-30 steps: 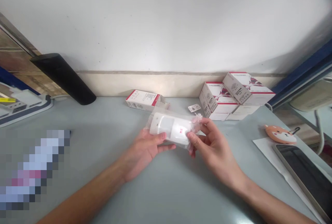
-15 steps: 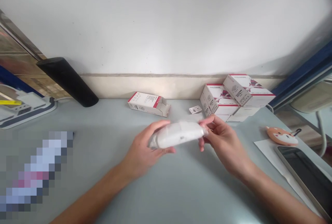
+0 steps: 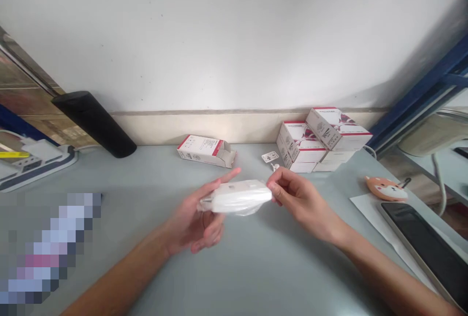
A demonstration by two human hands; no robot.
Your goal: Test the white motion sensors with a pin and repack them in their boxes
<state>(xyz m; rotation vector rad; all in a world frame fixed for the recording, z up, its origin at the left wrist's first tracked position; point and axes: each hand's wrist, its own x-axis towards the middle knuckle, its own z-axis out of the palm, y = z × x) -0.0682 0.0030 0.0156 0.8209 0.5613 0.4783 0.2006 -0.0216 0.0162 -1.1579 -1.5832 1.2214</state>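
Above the grey table [image 3: 234,267] I hold a white plastic device in a clear bag [image 3: 236,198], lying flat and seen edge-on. My right hand [image 3: 298,204] pinches its right end with closed fingers. My left hand [image 3: 197,218] is under and behind its left end, fingers spread, index finger stretched along the far side; whether it grips is unclear. An open white-and-red carton [image 3: 206,150] lies on its side behind the device, near the wall.
A stack of white-and-red boxes [image 3: 321,140] stands at the back right, with a small card [image 3: 269,156] beside it. A black cylinder [image 3: 93,123] leans at the back left. A dark tablet [image 3: 420,243] and an orange animal-shaped pad [image 3: 385,189] lie at the right.
The bagged device has turned from face-up to edge-on and dropped slightly lower. My left fingers have opened and slipped beneath it, while my right hand has stayed pinched on its right end.
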